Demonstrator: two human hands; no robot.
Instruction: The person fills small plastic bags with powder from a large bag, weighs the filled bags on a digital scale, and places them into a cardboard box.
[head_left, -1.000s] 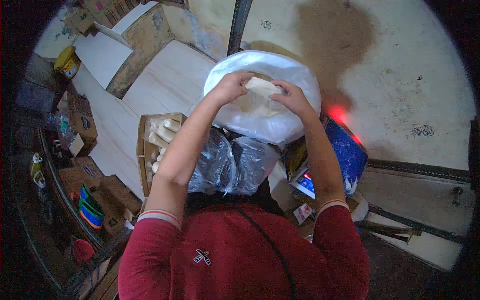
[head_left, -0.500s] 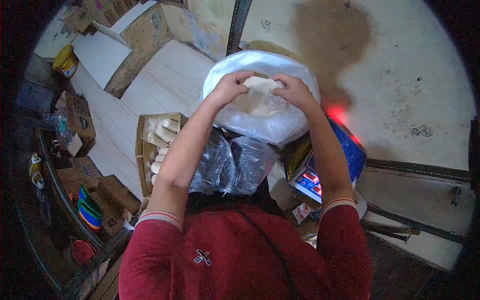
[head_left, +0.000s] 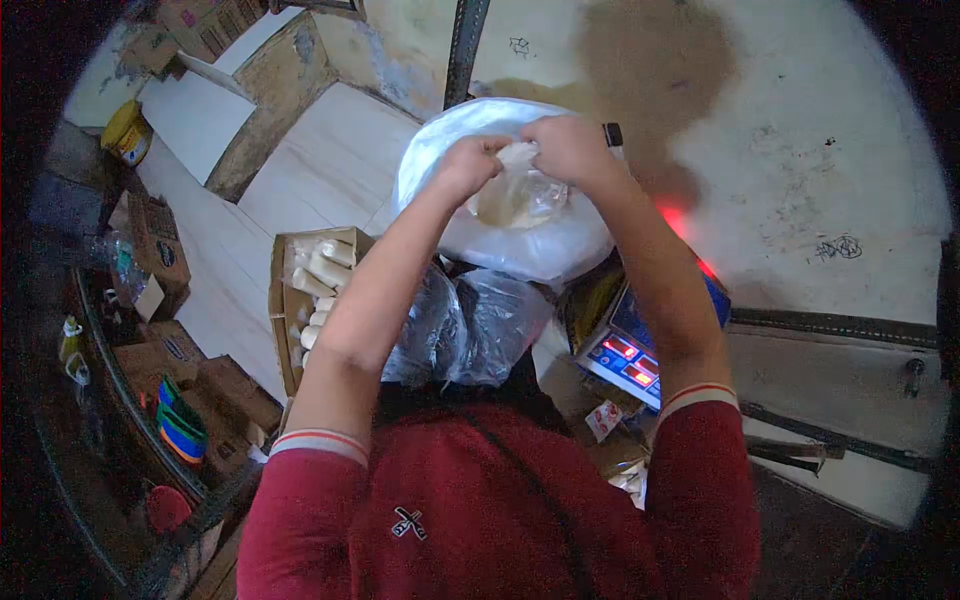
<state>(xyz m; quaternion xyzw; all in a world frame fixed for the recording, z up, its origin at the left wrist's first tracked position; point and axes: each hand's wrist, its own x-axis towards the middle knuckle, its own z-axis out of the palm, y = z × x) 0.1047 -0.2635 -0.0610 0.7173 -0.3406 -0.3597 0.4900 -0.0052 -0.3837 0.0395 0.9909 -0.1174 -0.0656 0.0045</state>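
1. Stained pale wall (head_left: 790, 230) at the back; light marbled slab (head_left: 310, 150) to its left.
2. White sack (head_left: 530, 255), wide-mouthed, standing before the wearer; pale contents (head_left: 489, 208) inside. Its rim lies spread outward, which presumably leaves room for both hands.
3. Clear pouch (head_left: 520, 160), between the two hands, over the sack's mouth; placed there, it seems, so that spills would drop back inside.
4. Left hand (head_left: 472, 168): fingers pinched on the pouch's upper edge.
5. Right hand (head_left: 572, 152): likewise closed on that edge, opposite side, fingertips partly hidden. The paired hold appears to keep the neck gathered and steady.
6. Pouch orientation: neck toward the wall, body toward the wearer; long axis running roughly away from the chest. True tilt and lower end cannot be told.
7. Carton (head_left: 283, 335), left, holding filled white packets (head_left: 328, 268).
8. Plastic bags (head_left: 495, 325), near the wearer's lap, probably for easy reach.
9. Digital scale (head_left: 618, 362), right, lit display facing the wearer, presumably for reading.
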